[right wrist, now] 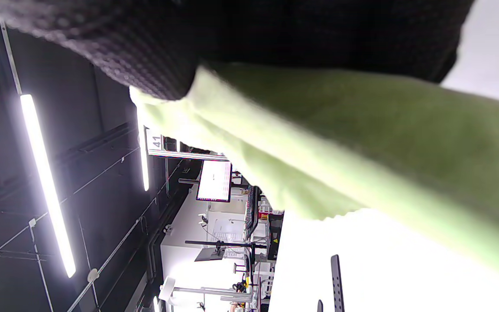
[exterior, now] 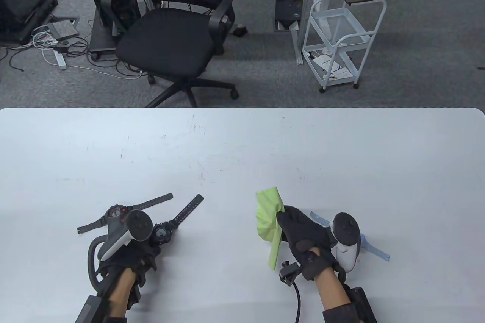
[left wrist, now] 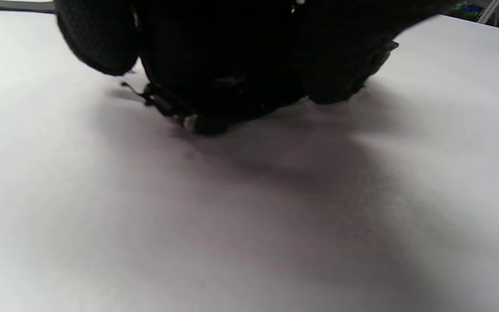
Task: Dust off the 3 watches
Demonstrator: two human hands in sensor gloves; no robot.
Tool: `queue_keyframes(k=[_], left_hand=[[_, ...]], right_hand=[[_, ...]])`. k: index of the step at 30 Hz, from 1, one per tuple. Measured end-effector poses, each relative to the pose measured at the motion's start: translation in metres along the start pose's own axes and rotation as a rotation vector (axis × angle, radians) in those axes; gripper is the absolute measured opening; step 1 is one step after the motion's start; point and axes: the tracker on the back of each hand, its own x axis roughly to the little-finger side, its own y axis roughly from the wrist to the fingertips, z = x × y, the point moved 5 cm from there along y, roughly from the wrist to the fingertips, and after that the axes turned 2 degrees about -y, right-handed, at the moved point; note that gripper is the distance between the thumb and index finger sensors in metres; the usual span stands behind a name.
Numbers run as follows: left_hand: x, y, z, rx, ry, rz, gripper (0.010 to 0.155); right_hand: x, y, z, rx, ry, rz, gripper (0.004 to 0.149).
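Observation:
Two black watches lie at the table's front left: one point(exterior: 114, 212) with its straps spread wide, the other point(exterior: 162, 230) right of it, its strap running up to the right. My left hand point(exterior: 143, 254) lies over the near end of that second watch, with a tracker hiding its fingers. In the left wrist view the gloved fingers point(left wrist: 241, 56) curl down over a black strap and buckle point(left wrist: 187, 121). My right hand point(exterior: 300, 230) grips a light green cloth point(exterior: 269, 220) point(right wrist: 362, 143) just above the table. A pale blue watch point(exterior: 364, 242) lies under and behind the right hand.
The white table's far edge point(exterior: 242, 109) crosses the middle of the table view. Beyond it are a black office chair point(exterior: 170, 39) and a white cart point(exterior: 337, 35). A black cable point(exterior: 298, 300) trails from the right wrist.

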Motion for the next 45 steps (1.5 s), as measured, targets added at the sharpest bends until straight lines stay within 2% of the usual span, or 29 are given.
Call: queue_keyframes(k=[3,7,11,14,19,20,23,28,34,38,40,42,45], left_hand=[[-0.003,0.001,-0.001,-0.023,-0.004,0.016,0.071],[-0.009,0.0,-0.003,-0.054,-0.039,0.063,0.058],[-0.017,-0.005,-0.013,-0.113,-0.068,0.128,0.058],[-0.025,-0.013,-0.022,-0.159,-0.196,0.227,0.058],[-0.056,-0.038,-0.038,-0.218,-0.396,0.525,0.059],[-0.066,-0.043,-0.038,-0.197,-0.428,0.602,0.059],[-0.087,-0.052,-0.031,-0.088,-0.475,0.723,0.058],[-0.104,-0.051,-0.014,0.079,-0.467,0.807,0.057],[-0.114,-0.053,-0.005,0.187,-0.496,0.871,0.055],[-0.121,-0.057,-0.003,0.244,-0.551,0.921,0.055],[-0.121,-0.058,-0.003,0.243,-0.579,0.932,0.055],[-0.118,-0.056,-0.006,0.228,-0.612,0.931,0.055],[-0.109,-0.052,-0.011,0.207,-0.693,0.932,0.054]], right_hand=[[0.0,0.0,0.001,0.001,0.003,-0.003,0.044],[0.001,0.0,0.001,-0.001,-0.007,-0.011,0.044],[0.002,0.001,0.005,0.016,-0.007,-0.013,0.044],[0.0,0.001,0.012,0.05,0.014,-0.008,0.044],[0.001,0.001,0.022,0.09,0.04,-0.007,0.044],[0.001,0.001,0.023,0.098,0.042,-0.006,0.044],[0.001,0.001,0.028,0.114,0.05,0.004,0.044],[0.0,0.002,0.028,0.107,0.05,0.036,0.044],[-0.014,0.002,0.008,0.027,0.032,0.129,0.043],[-0.026,0.001,-0.02,-0.099,-0.023,0.193,0.041],[-0.029,0.0,-0.037,-0.181,-0.036,0.208,0.041],[-0.031,-0.002,-0.057,-0.326,-0.026,0.216,0.04],[-0.03,-0.006,-0.074,-0.465,-0.007,0.211,0.039]])
